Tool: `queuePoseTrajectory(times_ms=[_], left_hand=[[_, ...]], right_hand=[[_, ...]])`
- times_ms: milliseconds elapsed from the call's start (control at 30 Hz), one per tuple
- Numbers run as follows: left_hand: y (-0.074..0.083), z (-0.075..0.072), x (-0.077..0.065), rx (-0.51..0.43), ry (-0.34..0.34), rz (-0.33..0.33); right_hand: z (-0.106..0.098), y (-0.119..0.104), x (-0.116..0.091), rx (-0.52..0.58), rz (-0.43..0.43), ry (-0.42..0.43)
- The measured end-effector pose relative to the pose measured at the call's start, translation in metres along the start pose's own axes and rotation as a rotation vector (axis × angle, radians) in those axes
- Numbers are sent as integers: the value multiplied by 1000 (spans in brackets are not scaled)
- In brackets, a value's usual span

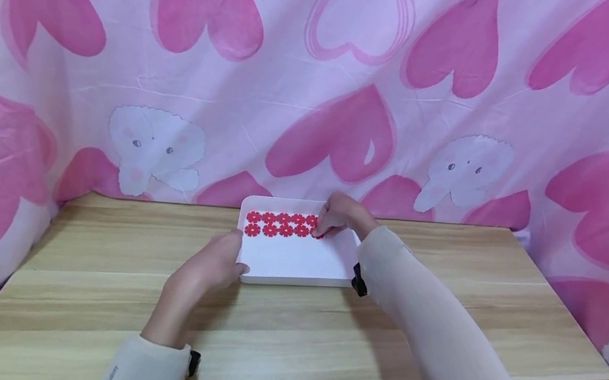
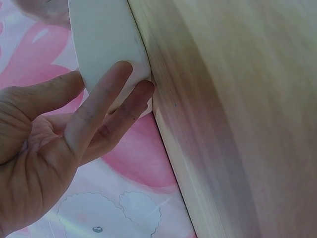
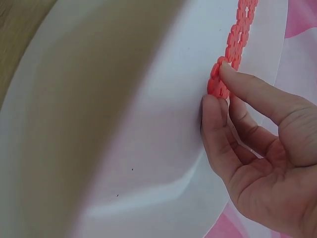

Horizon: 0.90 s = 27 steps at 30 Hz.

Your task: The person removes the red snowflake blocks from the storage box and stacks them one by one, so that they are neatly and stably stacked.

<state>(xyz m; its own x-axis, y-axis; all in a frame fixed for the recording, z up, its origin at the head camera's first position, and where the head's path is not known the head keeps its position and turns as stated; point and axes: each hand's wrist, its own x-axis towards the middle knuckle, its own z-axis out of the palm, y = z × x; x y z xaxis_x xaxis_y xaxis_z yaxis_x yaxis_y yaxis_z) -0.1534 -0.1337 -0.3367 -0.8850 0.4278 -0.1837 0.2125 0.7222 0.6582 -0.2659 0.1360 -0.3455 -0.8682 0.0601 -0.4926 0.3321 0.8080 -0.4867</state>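
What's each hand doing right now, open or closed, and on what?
Left hand: open, its fingers resting against the white tray.
Right hand: closed, pinching a red flower-shaped piece.

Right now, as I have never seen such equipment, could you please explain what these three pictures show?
There is no machine here: the two hands belong to one person wearing pale sleeves. The widest picture comes from a camera on the person's head, looking forward and down. The other two come from cameras on the left and right wrists, each looking at its own hand.

On the wooden table sits a white tray, with red flower-shaped pieces in two rows along its far side. Behind hangs a pink cloth printed with hearts.

The left hand touches the tray's left end. The right hand pinches a red piece at the right end of the rows.
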Motion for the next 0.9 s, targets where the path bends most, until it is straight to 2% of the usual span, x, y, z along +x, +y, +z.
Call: queuePoseTrajectory(times_ms=[233,633,900], left_hand=[[-1,1,-1,-1,4,8],[-1,2,-2,-17,5,3],[-3,1,-2,-48,24,-10]], right_hand=[[-1,3,1,16,-2,-20],[-5,10,-2,48,-46,31],[-22,7,-12,75,-91,-33]])
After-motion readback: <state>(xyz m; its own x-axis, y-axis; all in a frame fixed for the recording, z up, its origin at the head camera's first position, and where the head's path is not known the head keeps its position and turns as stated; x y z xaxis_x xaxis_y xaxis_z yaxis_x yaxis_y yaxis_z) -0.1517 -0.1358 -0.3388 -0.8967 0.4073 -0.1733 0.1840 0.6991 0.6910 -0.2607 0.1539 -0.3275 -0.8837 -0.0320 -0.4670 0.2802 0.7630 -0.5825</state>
